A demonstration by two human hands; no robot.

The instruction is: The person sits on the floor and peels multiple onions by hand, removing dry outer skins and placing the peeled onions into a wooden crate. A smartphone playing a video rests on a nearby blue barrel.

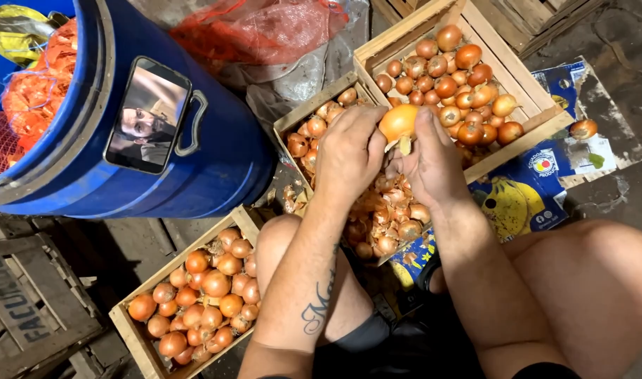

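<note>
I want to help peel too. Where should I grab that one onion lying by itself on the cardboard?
Probably around the lone onion's round middle, coming straight down from above. It lies apart from the crates, nothing touching it, so fingers can wrap both sides. Its skin looks smooth, so cup it rather than pinch.

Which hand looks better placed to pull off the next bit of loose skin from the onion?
Probably the right hand: its fingertips sit at the loose skin flap hanging under the onion. The left hand wraps the onion's side, seemingly steadying it over the middle crate.
</note>
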